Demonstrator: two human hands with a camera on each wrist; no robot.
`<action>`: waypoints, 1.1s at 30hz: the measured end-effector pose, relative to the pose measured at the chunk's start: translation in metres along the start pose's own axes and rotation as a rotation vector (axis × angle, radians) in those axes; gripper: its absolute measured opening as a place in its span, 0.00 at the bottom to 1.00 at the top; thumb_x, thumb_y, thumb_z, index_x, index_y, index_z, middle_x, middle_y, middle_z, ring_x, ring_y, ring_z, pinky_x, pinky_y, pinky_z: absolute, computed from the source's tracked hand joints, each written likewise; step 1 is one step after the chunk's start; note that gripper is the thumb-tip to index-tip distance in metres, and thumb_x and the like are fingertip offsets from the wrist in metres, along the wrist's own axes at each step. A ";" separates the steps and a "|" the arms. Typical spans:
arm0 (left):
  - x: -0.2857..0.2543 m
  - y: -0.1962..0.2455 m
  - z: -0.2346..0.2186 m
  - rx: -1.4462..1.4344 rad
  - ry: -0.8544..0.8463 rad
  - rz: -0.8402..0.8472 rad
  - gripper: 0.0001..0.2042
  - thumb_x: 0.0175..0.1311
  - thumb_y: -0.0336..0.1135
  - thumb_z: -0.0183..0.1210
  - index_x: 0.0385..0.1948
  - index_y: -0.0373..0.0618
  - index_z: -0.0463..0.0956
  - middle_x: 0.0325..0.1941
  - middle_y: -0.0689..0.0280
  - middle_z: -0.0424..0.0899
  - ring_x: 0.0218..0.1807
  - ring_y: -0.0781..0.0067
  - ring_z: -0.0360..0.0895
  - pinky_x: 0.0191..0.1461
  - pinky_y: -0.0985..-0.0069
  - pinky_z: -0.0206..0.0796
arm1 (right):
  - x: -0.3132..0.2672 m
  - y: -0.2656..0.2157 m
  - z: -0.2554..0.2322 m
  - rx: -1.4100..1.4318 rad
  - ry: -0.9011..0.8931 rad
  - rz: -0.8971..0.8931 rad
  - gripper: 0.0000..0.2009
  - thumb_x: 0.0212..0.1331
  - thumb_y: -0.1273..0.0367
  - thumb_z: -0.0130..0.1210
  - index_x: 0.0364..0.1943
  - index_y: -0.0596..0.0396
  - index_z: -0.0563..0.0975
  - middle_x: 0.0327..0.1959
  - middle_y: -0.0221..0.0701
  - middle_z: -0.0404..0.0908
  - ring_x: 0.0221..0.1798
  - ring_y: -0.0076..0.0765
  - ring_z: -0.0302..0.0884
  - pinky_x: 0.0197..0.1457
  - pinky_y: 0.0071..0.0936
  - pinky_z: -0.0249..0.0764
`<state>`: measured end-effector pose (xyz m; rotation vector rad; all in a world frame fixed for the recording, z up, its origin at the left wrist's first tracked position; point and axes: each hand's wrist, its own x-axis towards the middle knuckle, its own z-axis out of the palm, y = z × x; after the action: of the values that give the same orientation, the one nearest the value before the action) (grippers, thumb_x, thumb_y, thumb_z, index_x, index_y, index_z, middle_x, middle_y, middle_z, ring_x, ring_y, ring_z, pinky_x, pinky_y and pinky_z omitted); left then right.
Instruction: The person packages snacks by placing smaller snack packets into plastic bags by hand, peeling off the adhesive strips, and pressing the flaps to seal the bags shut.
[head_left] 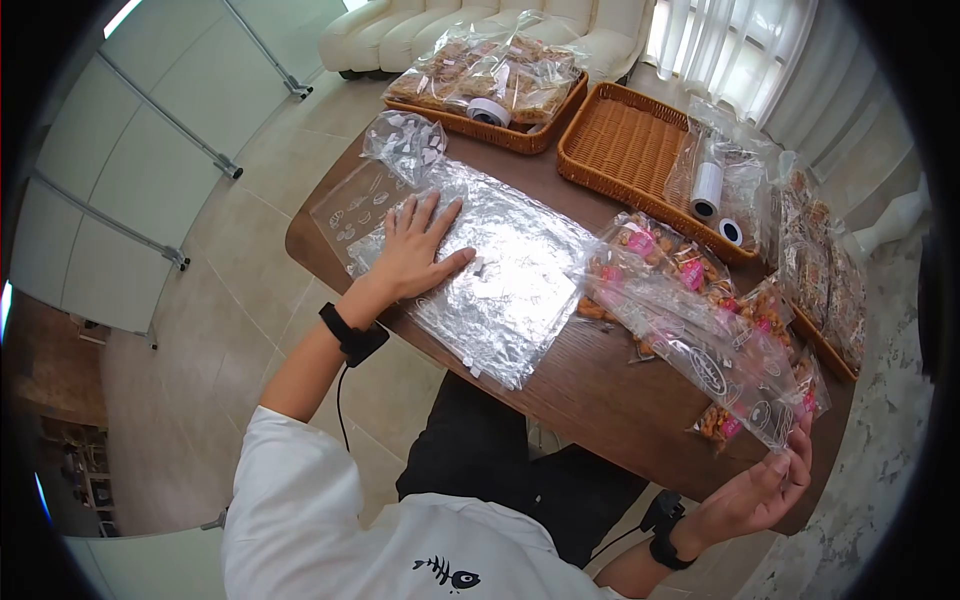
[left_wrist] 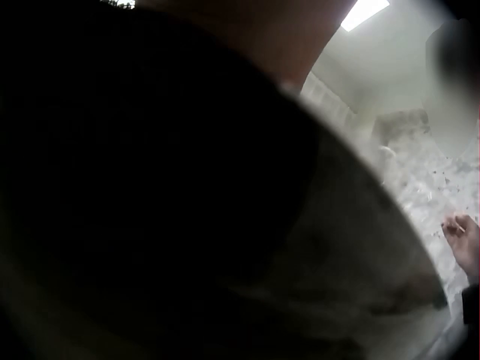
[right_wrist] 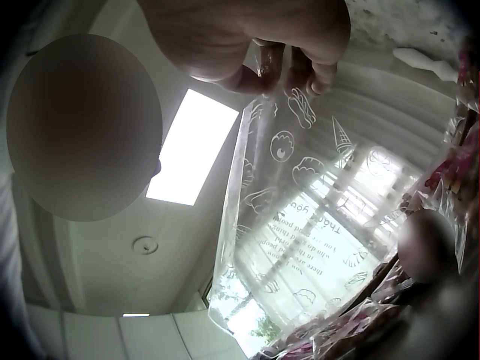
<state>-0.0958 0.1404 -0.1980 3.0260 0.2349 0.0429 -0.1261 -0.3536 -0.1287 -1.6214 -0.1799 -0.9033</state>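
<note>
My left hand [head_left: 415,250] lies flat with spread fingers on a stack of shiny clear bags [head_left: 510,275] at the table's left part. At the lower right, my right hand [head_left: 765,490] pinches the end of a clear printed bag [head_left: 700,350], which stretches from the stack across small snack packs with pink labels [head_left: 692,272]. In the right wrist view, thumb and fingers of the right hand [right_wrist: 262,37] hold the edge of the printed bag [right_wrist: 300,195]. The left wrist view is mostly dark, with the right hand [left_wrist: 463,238] small at its right edge.
On the far side of the table [head_left: 600,440] stand a wicker basket [head_left: 540,138] of bagged snacks and another basket [head_left: 620,135] with white rolls [head_left: 707,185] at its right end. A crumpled clear bag [head_left: 405,145] lies at the back left; more bagged snacks [head_left: 820,260] are at the right.
</note>
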 end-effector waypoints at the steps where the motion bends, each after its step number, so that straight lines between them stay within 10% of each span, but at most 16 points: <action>1: 0.000 0.002 0.000 -0.001 -0.004 0.001 0.42 0.72 0.71 0.48 0.83 0.61 0.54 0.87 0.49 0.48 0.86 0.32 0.42 0.84 0.35 0.28 | 0.000 0.000 0.000 -0.003 -0.001 0.003 0.07 0.74 0.71 0.49 0.47 0.60 0.74 0.61 0.41 0.75 0.76 0.59 0.67 0.82 0.56 0.57; 33: -0.037 -0.076 -0.023 0.053 -0.055 -0.169 0.45 0.69 0.75 0.50 0.83 0.61 0.52 0.86 0.47 0.50 0.86 0.37 0.46 0.85 0.37 0.30 | 0.002 -0.007 0.004 0.020 -0.022 -0.024 0.06 0.72 0.72 0.47 0.46 0.59 0.73 0.62 0.43 0.74 0.76 0.60 0.67 0.82 0.57 0.56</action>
<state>-0.1450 0.2115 -0.1839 3.0420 0.4928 -0.0605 -0.1272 -0.3491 -0.1223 -1.6143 -0.2228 -0.8996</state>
